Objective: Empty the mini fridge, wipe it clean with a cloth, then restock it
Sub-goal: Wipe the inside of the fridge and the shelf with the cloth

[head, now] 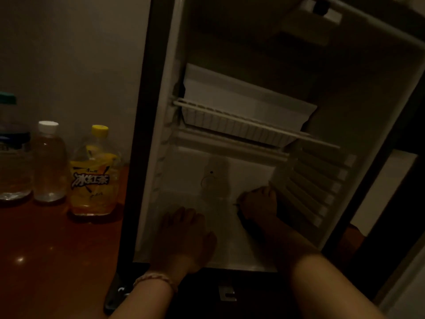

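The mini fridge (230,65) stands open, dim and white inside. My left hand (184,233) lies flat on the fridge floor near the front left, fingers spread, a bracelet on the wrist. My right hand (258,203) is deeper in, by the back right corner of the floor, knuckles up and fingers curled. Whether it holds anything is hidden in the dark. A yellow iced tea bottle (94,176), a small water bottle (49,162) and a larger bottle (11,146) stand outside, left of the fridge.
A wire shelf (241,125) crosses the fridge at mid height with a white tray (241,97) above it. Slats (317,187) line the right inner wall. The bottles stand on a reddish wooden table (46,249) against a plain wall.
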